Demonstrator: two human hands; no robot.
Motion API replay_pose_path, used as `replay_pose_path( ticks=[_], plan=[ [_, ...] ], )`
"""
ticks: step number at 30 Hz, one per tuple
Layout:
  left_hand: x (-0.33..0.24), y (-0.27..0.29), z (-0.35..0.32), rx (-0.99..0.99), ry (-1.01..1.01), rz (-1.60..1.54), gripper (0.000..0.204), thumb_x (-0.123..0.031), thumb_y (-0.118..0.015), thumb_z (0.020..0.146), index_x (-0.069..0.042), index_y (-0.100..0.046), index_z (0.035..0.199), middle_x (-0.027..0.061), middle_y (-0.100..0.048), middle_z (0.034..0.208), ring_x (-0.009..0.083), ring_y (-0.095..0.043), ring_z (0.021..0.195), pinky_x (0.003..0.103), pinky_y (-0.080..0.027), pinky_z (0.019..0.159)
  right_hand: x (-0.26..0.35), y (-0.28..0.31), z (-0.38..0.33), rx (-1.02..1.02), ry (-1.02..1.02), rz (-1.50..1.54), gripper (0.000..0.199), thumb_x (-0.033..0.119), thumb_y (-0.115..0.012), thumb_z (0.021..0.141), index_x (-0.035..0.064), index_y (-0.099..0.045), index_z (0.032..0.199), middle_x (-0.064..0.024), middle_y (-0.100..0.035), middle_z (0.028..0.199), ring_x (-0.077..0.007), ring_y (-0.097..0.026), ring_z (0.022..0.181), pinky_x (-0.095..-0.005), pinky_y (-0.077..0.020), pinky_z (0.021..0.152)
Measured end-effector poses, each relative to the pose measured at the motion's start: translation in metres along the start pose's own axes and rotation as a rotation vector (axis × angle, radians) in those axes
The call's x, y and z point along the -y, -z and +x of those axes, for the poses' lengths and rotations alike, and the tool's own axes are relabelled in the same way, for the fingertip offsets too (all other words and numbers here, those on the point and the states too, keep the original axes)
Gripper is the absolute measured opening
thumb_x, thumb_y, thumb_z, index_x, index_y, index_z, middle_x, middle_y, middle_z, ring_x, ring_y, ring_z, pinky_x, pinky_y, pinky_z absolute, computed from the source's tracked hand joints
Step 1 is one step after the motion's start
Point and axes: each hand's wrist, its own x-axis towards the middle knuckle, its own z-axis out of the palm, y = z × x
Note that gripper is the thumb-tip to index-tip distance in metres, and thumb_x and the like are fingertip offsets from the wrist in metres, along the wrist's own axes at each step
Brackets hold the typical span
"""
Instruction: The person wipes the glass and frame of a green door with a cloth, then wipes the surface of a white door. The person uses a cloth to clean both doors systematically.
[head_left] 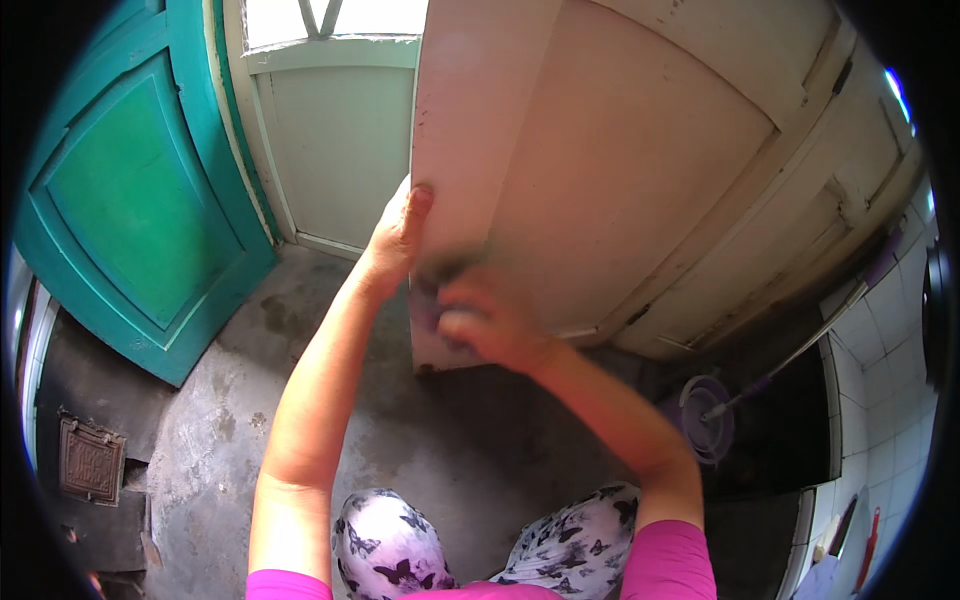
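Note:
A pale, pinkish-white panelled door [640,170] stands in front of me, its free edge toward the middle of the view. My left hand [400,235] is closed round that edge, with the thumb on the door's face and the other fingers mostly hidden behind. Low on the same face, close to the edge, is my right hand [490,320], blurred by motion with its fingers curled. Dark and purplish smears show at its fingertips, seemingly something small held against the door; its kind cannot be made out.
At the left is a green panelled door [135,205]. A rusty metal hatch [92,460] lies low at the left. At the right, a purple-and-white mop [706,412] leans near a white tiled wall [880,375]. Grey concrete floor [225,400] lies below.

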Motion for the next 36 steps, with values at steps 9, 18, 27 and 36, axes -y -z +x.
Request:
replay_pose_path(
  ticks=[9,18,27,36],
  plan=[
    [-0.003,-0.015,0.0,-0.068,0.046,0.071,0.089,-0.072,-0.043,0.1,0.001,-0.042,0.152,0.0135,-0.052,0.147,0.0239,-0.045,0.136,0.038,-0.034,0.116,0.053,0.146,0.173,-0.938,0.656,-0.727,0.054,0.015,-0.071,0.082,0.0079,-0.061,0.134,-0.0213,-0.052,0.14,-0.046,-0.044,0.129,-0.0554,-0.0324,0.112],
    [-0.006,-0.012,-0.011,-0.129,0.11,0.006,0.091,-0.075,-0.047,0.097,0.0,-0.045,0.149,0.0112,-0.052,0.146,0.0216,-0.046,0.133,0.036,-0.034,0.115,-0.023,0.007,0.084,-0.998,0.22,-0.598,0.057,0.029,-0.079,0.079,0.0205,-0.062,0.133,-0.0175,-0.052,0.134,-0.038,-0.047,0.124,-0.0566,-0.0358,0.103],
    [-0.005,-0.02,-0.004,-0.25,0.074,-0.006,0.095,-0.077,-0.047,0.096,0.0,-0.042,0.152,0.0118,-0.049,0.149,0.0236,-0.043,0.137,0.038,-0.031,0.117,-0.124,-0.203,-0.143,-0.58,-0.412,-0.29,0.065,0.004,-0.079,0.076,0.0117,-0.052,0.134,-0.021,-0.047,0.129,-0.0451,-0.046,0.122,-0.0539,-0.0407,0.101],
    [-0.001,-0.016,-0.009,-0.273,0.03,0.094,0.095,-0.077,-0.041,0.098,0.002,-0.039,0.151,0.0106,-0.045,0.151,0.0227,-0.041,0.139,0.038,-0.031,0.117,-0.107,-0.196,-0.16,-0.472,-0.537,-0.216,0.051,-0.002,-0.072,0.076,0.009,-0.058,0.124,-0.0191,-0.056,0.115,-0.0437,-0.053,0.112,-0.0508,-0.0445,0.098]
  ],
)
